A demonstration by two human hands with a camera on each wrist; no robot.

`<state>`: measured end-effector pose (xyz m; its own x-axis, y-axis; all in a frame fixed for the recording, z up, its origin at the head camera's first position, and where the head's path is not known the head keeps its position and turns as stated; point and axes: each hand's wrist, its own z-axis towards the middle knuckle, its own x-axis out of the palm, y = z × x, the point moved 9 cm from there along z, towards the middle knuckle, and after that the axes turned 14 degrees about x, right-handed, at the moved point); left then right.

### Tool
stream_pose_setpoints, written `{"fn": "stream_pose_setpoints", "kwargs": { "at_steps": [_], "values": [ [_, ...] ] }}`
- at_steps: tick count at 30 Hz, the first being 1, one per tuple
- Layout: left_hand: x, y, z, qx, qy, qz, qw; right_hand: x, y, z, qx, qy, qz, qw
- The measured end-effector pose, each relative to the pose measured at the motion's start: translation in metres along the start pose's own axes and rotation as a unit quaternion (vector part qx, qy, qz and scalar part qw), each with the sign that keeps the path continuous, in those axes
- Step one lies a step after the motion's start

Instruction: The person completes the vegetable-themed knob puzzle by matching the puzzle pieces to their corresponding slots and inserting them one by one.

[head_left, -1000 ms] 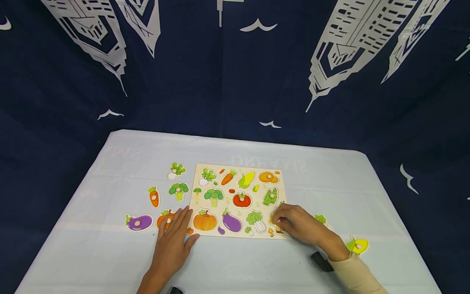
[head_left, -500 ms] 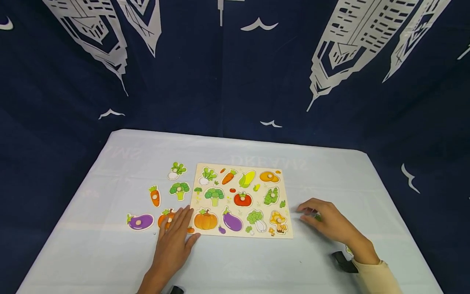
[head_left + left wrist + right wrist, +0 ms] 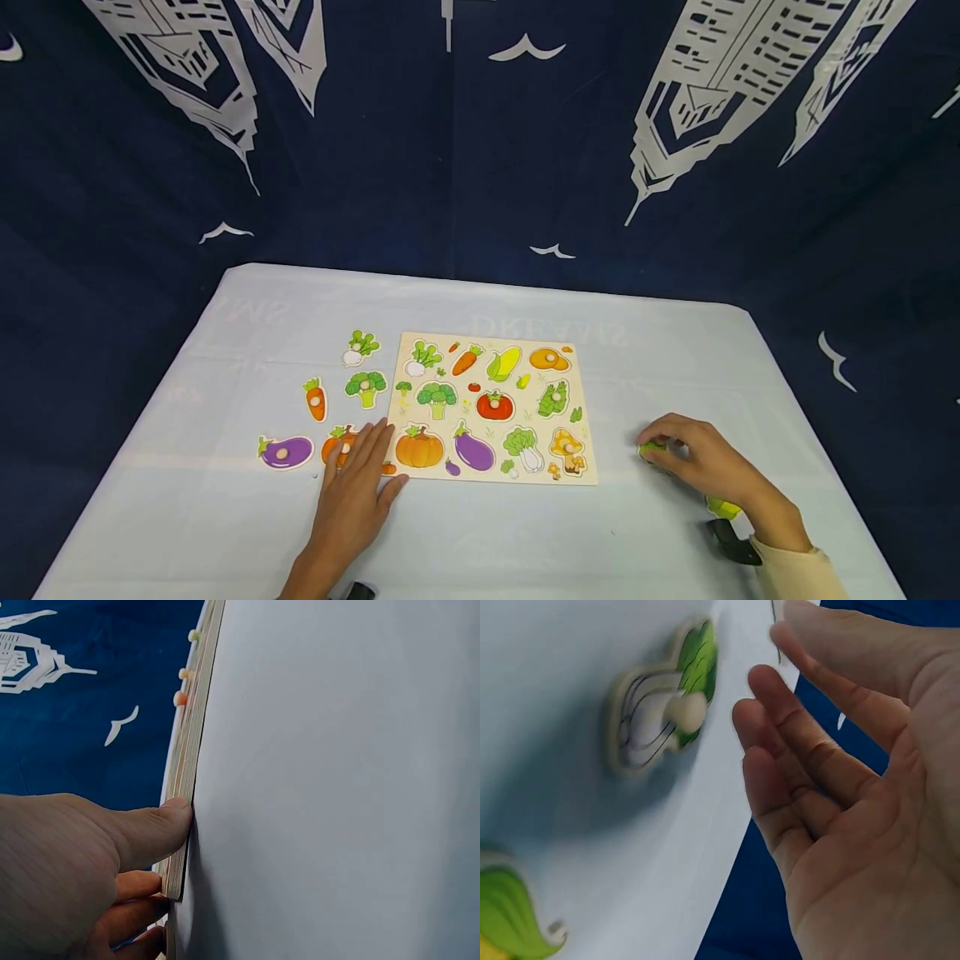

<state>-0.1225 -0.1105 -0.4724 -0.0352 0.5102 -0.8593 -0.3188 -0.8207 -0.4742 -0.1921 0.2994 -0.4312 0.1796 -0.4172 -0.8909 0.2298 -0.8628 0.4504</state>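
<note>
One cabbage piece (image 3: pixel 654 706) slants, leaves toward the puzzle board (image 3: pixel 528 404).

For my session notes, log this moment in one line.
left hand: touching puzzle board; right hand: near bok choy piece, not gripping; mushroom piece: in slot

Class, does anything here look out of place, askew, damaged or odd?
Yes: on the dark blue backdrop behind the table, the printed towers hang upside down, their spires pointing downward. The puzzle board lies flat, and I see no obvious spill or damage around it.
</note>
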Motion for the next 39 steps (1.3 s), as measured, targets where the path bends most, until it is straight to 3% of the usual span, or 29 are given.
{"fn": "stream_pose_setpoints", "kwargs": {
  "at_steps": [14,23,28,39],
  "values": [
    [0.0,0.0,-0.001,-0.007,0.006,0.002,1.0,-0.001,-0.018,-0.009,-0.031,-0.005,0.004,0.9995],
    [0.0,0.0,0.0,-0.005,0.003,0.002,1.0,-0.002,-0.011,-0.002,-0.025,-0.001,-0.007,0.9997],
    [0.0,0.0,-0.002,-0.007,0.005,0.003,1.0,0.004,0.0,0.006,0.004,0.032,0.004,0.9995],
    [0.0,-0.001,-0.001,0.0,0.0,0.001,1.0,0.019,0.057,0.027,-0.064,0.057,-0.002,0.9963]
  ]
}}
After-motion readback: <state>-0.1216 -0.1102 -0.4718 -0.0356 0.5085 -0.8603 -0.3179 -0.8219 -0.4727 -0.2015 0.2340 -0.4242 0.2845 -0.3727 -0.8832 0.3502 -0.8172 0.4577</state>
